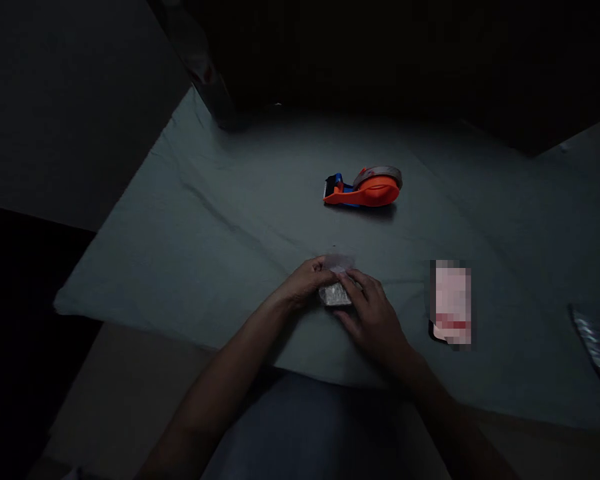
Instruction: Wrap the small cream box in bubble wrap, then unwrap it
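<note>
Bare to at least the elbow region, the left forearm (pixel 230 367) slanted up and inward from the lower left, the right forearm (pixel 443 397) from the lower right. The left hand (pixel 305 279) was closed in a pinch, its thumb pointing right. Nearly meeting it, the right hand (pixel 375 313) reached forward with fingers gently bent, back upward, thumb set apart below.

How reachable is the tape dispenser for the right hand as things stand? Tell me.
Probably yes: only cloth shows between the right hand and the tape dispenser, though that hand is on the packet.
</note>
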Tool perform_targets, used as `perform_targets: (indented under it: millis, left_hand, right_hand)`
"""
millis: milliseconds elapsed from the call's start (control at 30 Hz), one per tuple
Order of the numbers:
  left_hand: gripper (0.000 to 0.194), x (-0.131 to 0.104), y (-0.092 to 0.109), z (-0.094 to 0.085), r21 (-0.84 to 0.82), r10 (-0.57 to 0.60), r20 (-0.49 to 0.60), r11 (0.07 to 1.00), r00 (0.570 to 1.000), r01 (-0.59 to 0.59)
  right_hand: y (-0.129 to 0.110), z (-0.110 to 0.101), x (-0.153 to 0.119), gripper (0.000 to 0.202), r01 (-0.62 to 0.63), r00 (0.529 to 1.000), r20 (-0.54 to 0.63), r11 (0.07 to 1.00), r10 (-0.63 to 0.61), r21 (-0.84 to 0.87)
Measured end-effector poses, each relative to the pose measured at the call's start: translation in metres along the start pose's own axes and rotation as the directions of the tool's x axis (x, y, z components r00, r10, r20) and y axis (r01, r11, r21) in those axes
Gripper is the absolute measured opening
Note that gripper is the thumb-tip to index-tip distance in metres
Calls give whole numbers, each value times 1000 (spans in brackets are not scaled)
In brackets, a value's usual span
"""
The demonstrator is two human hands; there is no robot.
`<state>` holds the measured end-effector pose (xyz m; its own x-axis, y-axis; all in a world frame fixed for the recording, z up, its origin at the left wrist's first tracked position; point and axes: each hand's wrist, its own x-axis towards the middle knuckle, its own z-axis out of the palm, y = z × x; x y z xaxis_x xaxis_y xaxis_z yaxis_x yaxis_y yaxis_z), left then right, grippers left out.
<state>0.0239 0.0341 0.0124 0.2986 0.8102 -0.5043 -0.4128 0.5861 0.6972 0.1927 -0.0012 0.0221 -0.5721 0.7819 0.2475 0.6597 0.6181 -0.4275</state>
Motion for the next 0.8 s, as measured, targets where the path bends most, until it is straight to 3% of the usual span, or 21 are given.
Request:
perform_targets:
  millis: [167, 333, 500, 600, 700, 800]
  left_hand:
    - [24, -15, -3, 9, -56, -12, -26, 998, 1000, 10]
    - [32, -27, -8, 13, 36, 183, -119, 983, 976, -180]
    - [64, -41, -14, 13, 2, 159, 34, 987, 987, -159]
    - [64, -50, -17, 14, 34, 152, 37, 988, 988, -153]
    - [57, -57, -19, 12, 72, 128, 72, 988, 989, -133]
    - [53, -64, -20, 11, 167, 136, 135, 973, 981, -158]
  right_hand:
    - [2, -14, -2, 51, 14, 998, 68, 999, -18, 53]
    - [-3, -21, 3, 40, -25, 999, 40, 990, 20, 139]
    - [-7, -23, 5, 26, -197, 966, -110, 944, 233, 264]
    - [-3, -28, 8, 27, -254, 923, -194, 906, 331, 339]
    - [4, -36, 13, 34, -258, 923, -160, 873, 349, 413]
    - [6, -44, 20, 36, -214, 961, -69, 877, 268, 430]
